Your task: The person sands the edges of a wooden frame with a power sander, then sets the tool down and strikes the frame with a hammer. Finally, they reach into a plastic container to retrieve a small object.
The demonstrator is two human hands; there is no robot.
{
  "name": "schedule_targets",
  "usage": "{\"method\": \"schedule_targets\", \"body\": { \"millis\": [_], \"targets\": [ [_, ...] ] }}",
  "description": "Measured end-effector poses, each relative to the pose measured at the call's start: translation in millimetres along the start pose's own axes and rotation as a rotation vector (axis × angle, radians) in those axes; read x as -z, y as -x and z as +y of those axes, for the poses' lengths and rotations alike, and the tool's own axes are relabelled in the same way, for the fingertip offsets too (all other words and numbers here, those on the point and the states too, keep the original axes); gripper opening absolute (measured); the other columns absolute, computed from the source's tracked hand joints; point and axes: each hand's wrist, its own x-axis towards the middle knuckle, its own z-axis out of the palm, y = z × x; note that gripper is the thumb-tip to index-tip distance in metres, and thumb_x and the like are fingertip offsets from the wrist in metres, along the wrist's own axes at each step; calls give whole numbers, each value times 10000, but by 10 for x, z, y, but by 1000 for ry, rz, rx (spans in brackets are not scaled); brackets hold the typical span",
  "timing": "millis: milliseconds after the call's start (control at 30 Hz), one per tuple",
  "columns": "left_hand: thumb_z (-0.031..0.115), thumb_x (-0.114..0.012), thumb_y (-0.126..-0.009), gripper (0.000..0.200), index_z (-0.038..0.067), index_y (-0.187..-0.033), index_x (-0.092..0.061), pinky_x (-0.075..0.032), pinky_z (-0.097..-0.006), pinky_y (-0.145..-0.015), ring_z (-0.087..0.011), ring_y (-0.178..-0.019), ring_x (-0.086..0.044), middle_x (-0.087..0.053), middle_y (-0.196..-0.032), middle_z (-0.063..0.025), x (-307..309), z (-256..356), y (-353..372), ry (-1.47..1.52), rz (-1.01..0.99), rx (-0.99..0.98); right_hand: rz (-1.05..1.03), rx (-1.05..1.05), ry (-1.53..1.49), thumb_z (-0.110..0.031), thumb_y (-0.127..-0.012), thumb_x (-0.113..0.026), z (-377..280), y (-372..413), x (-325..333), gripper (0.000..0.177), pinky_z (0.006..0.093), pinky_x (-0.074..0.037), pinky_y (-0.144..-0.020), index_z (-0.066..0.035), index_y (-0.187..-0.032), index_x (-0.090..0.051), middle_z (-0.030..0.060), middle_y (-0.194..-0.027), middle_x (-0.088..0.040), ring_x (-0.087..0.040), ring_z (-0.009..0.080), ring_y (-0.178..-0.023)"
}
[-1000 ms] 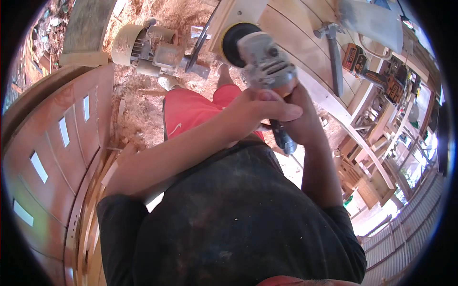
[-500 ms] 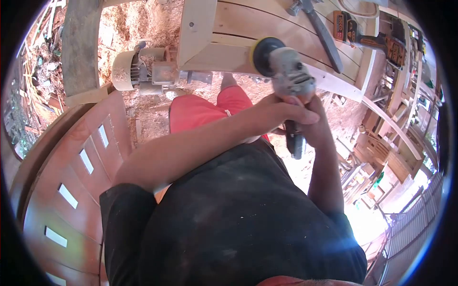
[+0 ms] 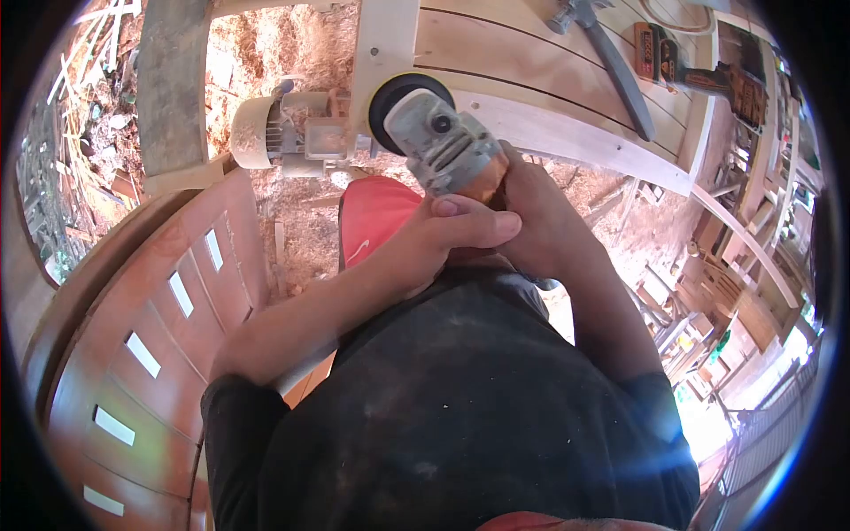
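Note:
Both hands are wrapped round the body of a grey and orange angle grinder [image 3: 434, 142] in front of my torso. My left hand [image 3: 460, 226] comes from the left side of the view, its thumb across the tool's rear part. On the right, my right hand [image 3: 540, 212] closes round the same body, fingers partly hidden beneath it. The grinder's round black disc [image 3: 390, 102] with a yellow rim lies over the corner of a pale wooden frame [image 3: 496, 119]; contact cannot be made out.
On the slatted wooden top lie a hammer [image 3: 611, 66] and a cordless drill [image 3: 708, 80]. A motor-like machine [image 3: 297, 133] stands among shavings at the upper left. A brown slotted wooden panel [image 3: 168, 345] is at the left, with timber pieces at the right.
The grinder and both hands have moved left in view, and the disc has come over the frame's corner. The tool's rear end is now hidden behind the hands.

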Motion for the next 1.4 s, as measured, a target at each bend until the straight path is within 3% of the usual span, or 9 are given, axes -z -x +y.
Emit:
{"method": "schedule_targets", "body": {
  "millis": [133, 300, 467, 800, 933, 1033, 1167, 1233, 1400],
  "targets": [
    [284, -778, -886, 196, 110, -882, -687, -451, -255, -766, -80, -827, -598, -641, -883, 11, 98, -4, -199, -10, -63, -40, -1, -75, -50, -389, -776, -860, -32, -86, 97, 682, 412, -589, -773, 83, -1177, -575, 225, -957, -742, -751, 380, -896],
    [297, -767, -912, 225, 117, -805, -685, -484, -256, -812, -103, -868, -649, -679, -893, -5, -97, 2, -307, 68, -96, -131, -167, -203, -284, -229, -967, -735, -195, -78, 243, 461, 311, -616, -699, 13, -1319, -562, 94, -1096, -706, -706, 160, -929],
    [315, -747, -926, 216, 117, -864, -686, -516, -269, -805, -105, -818, -622, -658, -901, -10, 114, -50, -39, 39, -21, -65, -169, 109, 138, -237, -943, -750, -110, -188, 74, 491, 316, -599, -687, 12, -1315, -548, 111, -1097, -703, -705, 154, -920],
    [302, -757, -915, 211, 103, -960, -702, -519, -362, -921, -148, -970, -645, -671, -1016, -39, -68, 64, -251, 106, -8, -118, -248, -210, -159, -213, -985, -713, -245, -217, 263, 475, 324, -626, -736, 1, -1368, -530, 97, -1145, -704, -705, 153, -959],
    [283, -752, -907, 238, 51, -955, -728, -529, -315, -863, -147, -918, -670, -708, -978, -63, 11, 5, 280, 187, 102, -4, -121, 105, 167, -255, -880, -793, -222, -90, -108, 602, 391, -583, -827, 57, -1321, -529, 154, -1015, -733, -733, 243, -947],
    [257, -748, -909, 234, 33, -975, -733, -541, -323, -860, -152, -916, -683, -724, -993, -79, 39, -16, 251, 161, 74, 2, -33, 79, 280, -288, -846, -811, -168, -32, -203, 643, 394, -576, -827, 75, -1294, -527, 192, -985, -733, -737, 287, -958],
    [224, -748, -908, 209, 26, -972, -737, -535, -292, -858, -150, -902, -689, -730, -979, -75, -1, -83, -98, 76, 0, 35, 28, -54, 74, -377, -834, -812, -5, 120, 66, 661, 435, -570, -869, 72, -1235, -539, 250, -1024, -721, -724, 362, -1013],
    [254, -764, -893, 240, 43, -1000, -724, -513, -375, -958, -178, -1013, -673, -715, -1042, -80, -93, -47, -342, -10, -105, 97, 68, -130, -101, -399, -841, -806, 150, 208, 197, 645, 447, -574, -883, 65, -1207, -548, 256, -1053, -719, -724, 370, -1022],
    [329, -775, -887, 391, 58, -1157, -690, -467, -426, -1040, -208, -1144, -629, -682, -1165, -77, -573, -124, -889, -153, -220, 134, 222, -272, -568, -257, -1008, -696, 502, 473, 465, 464, 329, -579, -830, -12, -1373, -548, 84, -1191, -683, -682, 164, -1007]
  ]
}}
